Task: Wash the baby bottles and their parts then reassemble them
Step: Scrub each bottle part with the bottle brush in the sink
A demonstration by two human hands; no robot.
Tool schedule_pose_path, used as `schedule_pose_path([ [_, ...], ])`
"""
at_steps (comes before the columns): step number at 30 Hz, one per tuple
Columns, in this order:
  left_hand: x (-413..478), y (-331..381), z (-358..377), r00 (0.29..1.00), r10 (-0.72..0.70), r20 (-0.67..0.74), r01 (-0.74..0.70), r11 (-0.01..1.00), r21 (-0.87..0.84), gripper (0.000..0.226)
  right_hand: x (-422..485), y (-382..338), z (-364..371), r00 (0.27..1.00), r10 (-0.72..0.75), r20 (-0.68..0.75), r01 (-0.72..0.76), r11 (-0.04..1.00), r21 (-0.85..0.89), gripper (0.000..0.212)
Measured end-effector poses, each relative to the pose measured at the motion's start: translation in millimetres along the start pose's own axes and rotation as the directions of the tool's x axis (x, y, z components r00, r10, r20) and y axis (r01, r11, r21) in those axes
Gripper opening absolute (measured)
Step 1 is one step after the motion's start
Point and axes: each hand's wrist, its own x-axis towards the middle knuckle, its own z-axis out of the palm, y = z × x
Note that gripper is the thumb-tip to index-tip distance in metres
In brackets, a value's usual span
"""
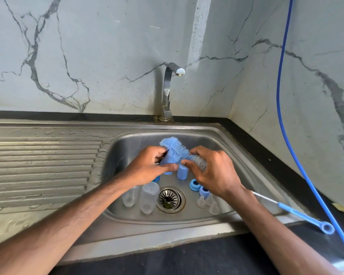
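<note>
Nearest to me is the black tabletop (pixel 187 255), and set into it is the stainless steel sink (pixel 127 225), with its ribbed draining board (pixel 38 165) wet on my left. On the sink's right rim lies a thin white-bristled brush with a blue loop-ended handle (pixel 304 215), partly hidden under my right wrist. A long blue cord (pixel 282 96) hangs down the right wall to the tabletop. In the basin, two clear plastic baby bottles (pixel 149 197) lie side by side just left of the round metal drain strainer (pixel 170 199). Three clear silicone teats (pixel 201 202) stand close together to its right. Just beyond the teats are two blue screw rings (pixel 194 184), and a pale blue cylindrical cap (pixel 182 172) stands upright near them. Above the basin, my left hand (pixel 147 167) grips a second pale blue cap (pixel 166 158), with my thumb across its front. My right hand (pixel 213 171) has its fingers curled round a bottle brush with blue and grey bristles (pixel 175 148). The brush's blue bristles lie against the held cap, and its handle is hidden in my palm. Behind the sink stands a curved chrome tap (pixel 168 92) with no water running, and behind that a grey marble-veined wall (pixel 87 56).
</note>
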Motion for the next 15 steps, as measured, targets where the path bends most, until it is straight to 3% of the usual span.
schedule_pose_path([
  [2,-0.6,-1.6,0.7,1.000,0.000,0.004,0.000,1.000,0.006,0.033,0.2,-2.4,1.5,1.000,0.002,0.028,-0.002,1.000,-0.018,0.036],
  [6,-1.9,9.7,2.8,0.999,0.028,-0.026,-0.029,0.999,-0.046,0.034,10.0,13.7,-7.6,0.981,0.195,0.016,-0.193,0.977,-0.093,0.034],
  [11,-3.4,6.9,-8.6,0.996,0.003,-0.093,0.017,0.979,0.205,0.032,7.0,11.9,-7.6,0.967,0.252,0.029,-0.249,0.965,-0.082,0.031],
  [15,23.4,-4.4,-15.4,0.977,-0.086,-0.197,0.127,0.970,0.209,0.036,7.6,16.7,-7.1,0.954,0.296,0.050,-0.292,0.953,-0.079,0.027],
])
